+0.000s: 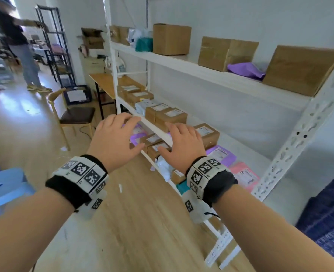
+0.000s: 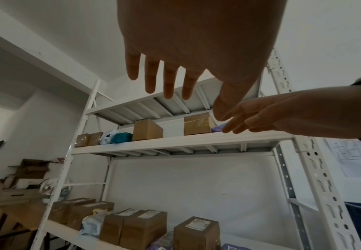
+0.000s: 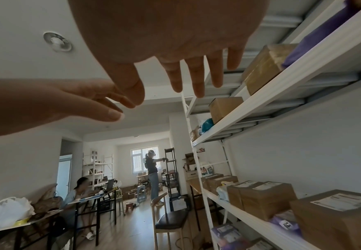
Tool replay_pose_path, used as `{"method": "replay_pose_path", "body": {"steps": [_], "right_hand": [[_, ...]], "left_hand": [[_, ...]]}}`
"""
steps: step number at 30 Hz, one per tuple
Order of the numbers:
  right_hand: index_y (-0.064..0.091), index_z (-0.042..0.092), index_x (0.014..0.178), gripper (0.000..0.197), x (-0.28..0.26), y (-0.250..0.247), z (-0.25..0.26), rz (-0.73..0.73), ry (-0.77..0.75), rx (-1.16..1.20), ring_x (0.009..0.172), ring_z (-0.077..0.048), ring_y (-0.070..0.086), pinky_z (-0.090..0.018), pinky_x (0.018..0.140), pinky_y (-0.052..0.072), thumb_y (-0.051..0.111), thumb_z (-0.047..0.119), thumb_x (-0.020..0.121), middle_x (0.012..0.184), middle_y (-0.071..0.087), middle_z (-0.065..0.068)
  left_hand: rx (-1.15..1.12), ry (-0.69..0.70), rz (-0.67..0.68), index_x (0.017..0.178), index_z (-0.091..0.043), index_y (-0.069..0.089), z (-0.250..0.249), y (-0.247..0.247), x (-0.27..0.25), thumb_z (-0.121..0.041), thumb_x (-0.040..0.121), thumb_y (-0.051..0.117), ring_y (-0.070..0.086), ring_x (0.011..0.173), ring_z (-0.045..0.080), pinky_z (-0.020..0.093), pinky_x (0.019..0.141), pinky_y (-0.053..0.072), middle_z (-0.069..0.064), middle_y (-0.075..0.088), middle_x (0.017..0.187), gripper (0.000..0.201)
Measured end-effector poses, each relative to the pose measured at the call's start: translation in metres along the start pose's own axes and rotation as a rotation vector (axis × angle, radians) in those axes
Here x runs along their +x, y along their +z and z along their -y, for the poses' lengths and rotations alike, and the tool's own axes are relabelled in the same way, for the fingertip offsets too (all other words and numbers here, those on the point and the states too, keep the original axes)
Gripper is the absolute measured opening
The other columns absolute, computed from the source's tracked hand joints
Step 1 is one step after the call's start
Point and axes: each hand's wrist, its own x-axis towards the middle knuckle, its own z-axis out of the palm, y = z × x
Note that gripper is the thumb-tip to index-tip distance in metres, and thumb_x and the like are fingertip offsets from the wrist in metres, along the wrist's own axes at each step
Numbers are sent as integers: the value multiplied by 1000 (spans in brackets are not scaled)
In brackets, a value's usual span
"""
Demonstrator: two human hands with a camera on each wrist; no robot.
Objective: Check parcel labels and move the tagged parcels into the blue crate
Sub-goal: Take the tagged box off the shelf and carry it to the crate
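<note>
Your left hand [image 1: 116, 137] and right hand [image 1: 183, 147] hover empty with fingers spread before the white shelf [image 1: 201, 74], whose middle tier carries labelled parcels [image 1: 171, 117], the blue crate [image 1: 327, 222] at right, a chair [image 1: 73, 116] at left.

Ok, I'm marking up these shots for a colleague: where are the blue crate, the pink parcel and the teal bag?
blue crate [image 1: 327, 228]: head view, on its near lattice wall.
pink parcel [image 1: 244, 174]: head view, on its printed label.
teal bag [image 1: 144, 45]: head view, on the middle of its front.
</note>
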Motion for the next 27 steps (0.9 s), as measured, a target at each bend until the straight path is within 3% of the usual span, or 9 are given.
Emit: {"method": "replay_pose_path", "body": {"steps": [5, 16, 22, 27], "right_hand": [[30, 24, 146, 66, 58, 16, 6, 2, -44, 9, 137, -25, 29, -41, 115, 18, 49, 50, 89, 146, 38, -2], [27, 22, 148, 69, 233, 49, 2, -56, -83, 35, 138, -25, 28, -42, 117, 18, 49, 49, 89, 149, 35, -3], [26, 25, 149, 70, 287, 72, 11, -36, -105, 67, 139, -25, 28, -44, 116, 20, 49, 50, 88, 149, 35, -4], [29, 25, 146, 67, 331, 89, 11, -75, -84, 48, 137, -23, 31, -41, 115, 21, 49, 50, 88, 147, 38, -2]], "left_hand": [[23, -19, -30, 132, -19, 52, 34, 22, 37, -57, 76, 52, 50, 114, 31, 46, 96, 42, 6, 54, 127, 68], [43, -51, -70, 136, -21, 47, 116, 67, 169, -61, 76, 45, 48, 120, 31, 48, 101, 41, 6, 51, 132, 72], [53, -102, -50, 137, -22, 45, 158, 88, 202, -62, 76, 47, 47, 121, 32, 50, 101, 41, 7, 51, 132, 73], [13, -85, -53, 138, -21, 44, 188, 105, 241, -54, 79, 61, 45, 123, 32, 50, 102, 39, 7, 49, 134, 69]]}}
